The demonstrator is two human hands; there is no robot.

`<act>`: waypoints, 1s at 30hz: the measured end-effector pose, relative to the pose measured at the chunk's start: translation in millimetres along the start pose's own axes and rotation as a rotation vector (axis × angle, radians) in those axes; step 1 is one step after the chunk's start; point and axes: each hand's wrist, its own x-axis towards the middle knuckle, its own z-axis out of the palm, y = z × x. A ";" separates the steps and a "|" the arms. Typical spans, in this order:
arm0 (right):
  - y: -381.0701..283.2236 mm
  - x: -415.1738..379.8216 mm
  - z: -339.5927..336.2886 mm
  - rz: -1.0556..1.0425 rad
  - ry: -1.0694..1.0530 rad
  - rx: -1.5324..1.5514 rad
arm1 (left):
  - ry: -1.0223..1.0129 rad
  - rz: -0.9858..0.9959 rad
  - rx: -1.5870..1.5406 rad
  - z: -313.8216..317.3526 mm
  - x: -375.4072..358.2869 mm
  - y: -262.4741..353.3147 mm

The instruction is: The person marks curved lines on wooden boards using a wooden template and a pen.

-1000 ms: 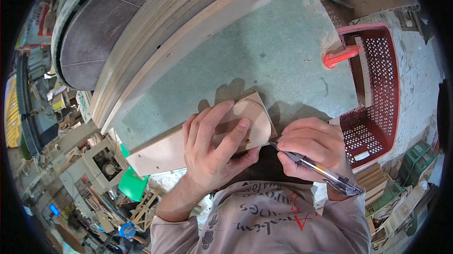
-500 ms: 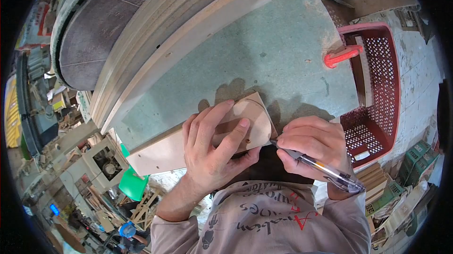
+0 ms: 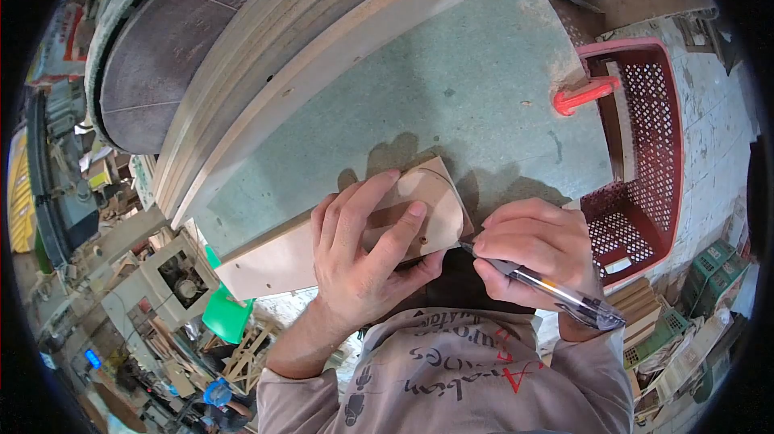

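My left hand [image 3: 359, 236] grips a small round-ended wooden template [image 3: 435, 200], fingers spread over its top and thumb at the near edge. The template, with a small hole near its end, lies on the end of a long pale wooden board [image 3: 270, 260]. A curved pencil-like line shows on the board's corner beyond the template. In my right hand [image 3: 536, 248] is a clear-barrelled pen [image 3: 556, 295], pinched between thumb and fingers. Its dark tip is right at the template's near right edge, close to the board.
Under the board is a greenish worktable [image 3: 500, 111]. Curved wooden pieces [image 3: 322, 63] stand along its far left side, beside a dark round sanding disc [image 3: 169, 55]. A red clamp-like handle [image 3: 584, 97] sits at the right edge, next to a red basket [image 3: 673, 152]. A person in a blue cap [image 3: 218, 392] is at lower left.
The pen tip has shifted slightly toward my body along the template's edge. My left hand, the template and the board stay in place.
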 end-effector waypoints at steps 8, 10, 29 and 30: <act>2.7 3.2 -0.2 0.018 0.019 -0.023 | 0.001 -0.009 0.004 -0.5 1.3 1.2; 3.9 6.6 -3.0 0.026 -0.003 -0.006 | 0.000 -0.014 0.007 -0.6 1.5 1.2; 5.2 12.0 -3.1 0.063 0.051 0.040 | 0.010 -0.009 0.017 0.4 2.1 1.4; 5.3 12.1 -2.9 0.064 0.056 0.030 | 0.009 -0.009 0.017 0.2 2.3 1.5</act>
